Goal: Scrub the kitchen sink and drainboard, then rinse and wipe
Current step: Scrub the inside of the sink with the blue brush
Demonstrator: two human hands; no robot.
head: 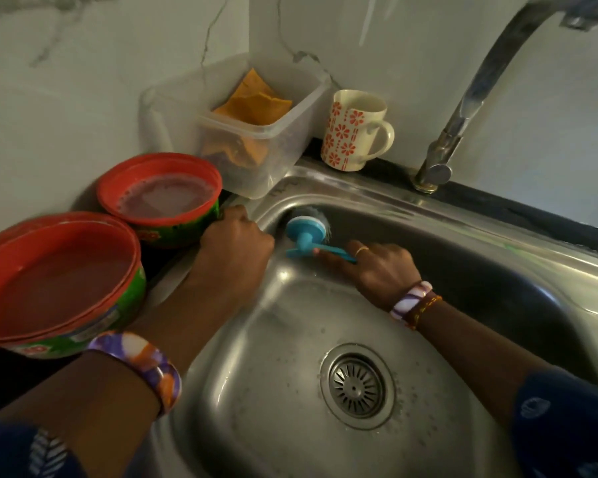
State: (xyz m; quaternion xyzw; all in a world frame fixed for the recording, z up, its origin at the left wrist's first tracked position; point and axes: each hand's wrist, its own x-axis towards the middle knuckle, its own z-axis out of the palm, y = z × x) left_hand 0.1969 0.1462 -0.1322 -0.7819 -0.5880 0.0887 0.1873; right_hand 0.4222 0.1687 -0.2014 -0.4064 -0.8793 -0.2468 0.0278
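Note:
A steel sink [463, 219] fills the lower right, wet, with a round drain strainer [357, 385] in its floor. My right hand [377, 267] is shut on the handle of a blue scrub brush [304, 232]. The brush head presses against the sink's far left inner corner. My left hand [235, 239] rests as a fist on the sink's left rim, next to the brush, and holds nothing that I can see.
Two red-rimmed green bowls [159, 198] [59, 277] hold reddish liquid on the counter at left. A clear plastic box [256, 139] with orange cloths stands in the back corner. A flowered mug [356, 129] and the tap [463, 108] stand behind the sink.

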